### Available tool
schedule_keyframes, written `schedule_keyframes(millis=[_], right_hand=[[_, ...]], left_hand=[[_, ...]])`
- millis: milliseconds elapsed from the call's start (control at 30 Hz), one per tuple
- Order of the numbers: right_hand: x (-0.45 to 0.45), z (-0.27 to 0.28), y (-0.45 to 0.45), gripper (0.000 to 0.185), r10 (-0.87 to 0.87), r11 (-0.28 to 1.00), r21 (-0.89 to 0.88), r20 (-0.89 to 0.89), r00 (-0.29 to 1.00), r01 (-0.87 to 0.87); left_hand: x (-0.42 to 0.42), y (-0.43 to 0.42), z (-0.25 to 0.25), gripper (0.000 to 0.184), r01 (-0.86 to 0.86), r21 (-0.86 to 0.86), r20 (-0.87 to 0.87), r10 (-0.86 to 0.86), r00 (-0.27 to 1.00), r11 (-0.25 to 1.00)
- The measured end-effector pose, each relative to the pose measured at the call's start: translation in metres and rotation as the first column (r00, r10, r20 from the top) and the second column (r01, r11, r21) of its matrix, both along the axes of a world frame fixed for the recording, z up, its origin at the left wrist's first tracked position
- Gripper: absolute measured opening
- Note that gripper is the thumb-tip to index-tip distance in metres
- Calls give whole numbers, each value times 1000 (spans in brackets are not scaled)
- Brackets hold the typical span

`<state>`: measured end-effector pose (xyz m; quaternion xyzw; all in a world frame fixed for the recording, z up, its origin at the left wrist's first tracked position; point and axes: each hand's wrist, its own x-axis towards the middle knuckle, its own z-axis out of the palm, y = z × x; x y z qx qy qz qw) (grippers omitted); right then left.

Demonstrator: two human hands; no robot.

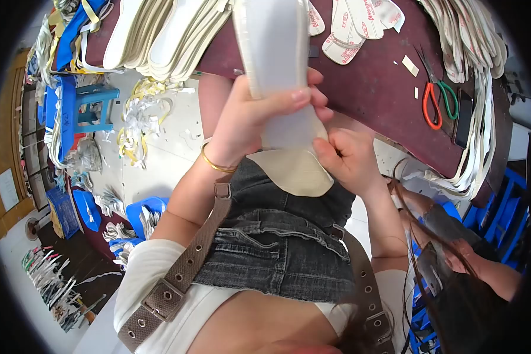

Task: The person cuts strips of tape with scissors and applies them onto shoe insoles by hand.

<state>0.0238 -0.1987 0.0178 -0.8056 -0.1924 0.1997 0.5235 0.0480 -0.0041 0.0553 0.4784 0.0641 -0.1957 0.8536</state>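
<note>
A long insole-shaped piece [274, 53], white in the middle with a cream edge, is held up over the front edge of the dark red table. My left hand [265, 109] is wrapped round its middle, thumb across the white face and fingertips showing past the right edge. Lower down, my right hand [348, 156] pinches the right edge near the cream end, its fingers curled. The wide cream end [295, 171] hangs over my dark denim clothing.
Stacked insoles [177, 38] lie at the table's [366, 88] back left. Printed pieces [363, 23], scissors with red and green handles [435, 94] and hanging strips [481, 130] are rightward. A co-worker's arm [489, 274] shows at lower right. A blue stool [94, 106] stands left.
</note>
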Motion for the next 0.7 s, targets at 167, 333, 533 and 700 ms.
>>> schedule_keyframes(millis=[167, 333, 533, 700], right_hand=[[-23, -14, 11, 29, -13, 818, 430, -650, 760, 382], [-20, -45, 4, 32, 76, 934, 347, -433, 898, 88], [43, 23, 22, 36, -313, 854, 267, -421, 851, 446], [30, -22, 39, 46, -346, 937, 177, 332, 877, 303]], left_hand=[[-3, -11, -28, 61, 249, -308, 35, -251, 967, 918], [29, -4, -32, 93, 85, -152, 71, -74, 995, 985], [11, -24, -26, 65, 38, 246, 194, -88, 977, 969], [13, -24, -40, 47, -57, 275, 151, 15, 988, 960]])
